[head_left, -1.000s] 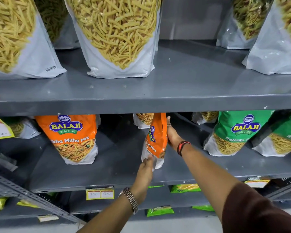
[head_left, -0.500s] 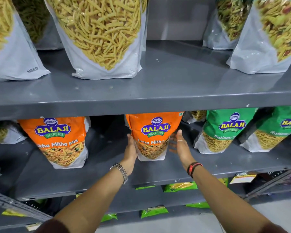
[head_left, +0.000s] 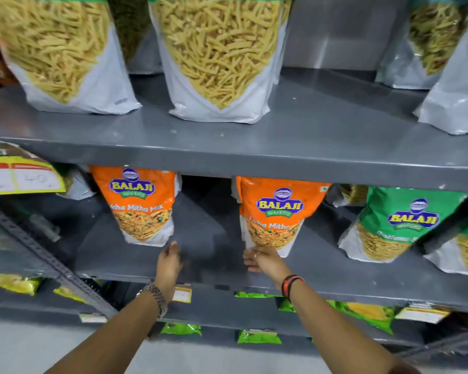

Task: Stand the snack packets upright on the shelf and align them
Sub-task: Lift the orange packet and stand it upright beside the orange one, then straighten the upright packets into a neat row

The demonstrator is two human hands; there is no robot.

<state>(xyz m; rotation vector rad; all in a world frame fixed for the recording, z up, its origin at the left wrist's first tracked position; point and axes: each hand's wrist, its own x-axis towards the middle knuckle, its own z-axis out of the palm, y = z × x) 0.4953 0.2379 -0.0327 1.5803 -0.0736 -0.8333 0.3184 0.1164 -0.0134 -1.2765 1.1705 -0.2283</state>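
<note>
Two orange Balaji packets stand upright on the middle grey shelf (head_left: 200, 255), facing out. The left orange packet (head_left: 141, 203) stands alone. The right orange packet (head_left: 276, 211) has my right hand (head_left: 262, 261) touching its bottom edge, fingers resting against the lower left corner. My left hand (head_left: 169, 261) hovers over the bare shelf between the two packets, just below the left packet's lower right corner, fingers loosely extended and holding nothing. A green Balaji packet (head_left: 395, 222) stands to the right.
Large white packets of yellow sticks (head_left: 216, 58) line the upper shelf (head_left: 308, 147). A yellow price tag (head_left: 19, 174) hangs at left. A slotted metal upright (head_left: 52, 260) slants across the lower left. Small green packets (head_left: 257, 336) lie on the shelves below.
My left hand has let go of the right orange packet and moved left toward the other one. My right hand dropped to the packet's base. The view shifted left and closer.
</note>
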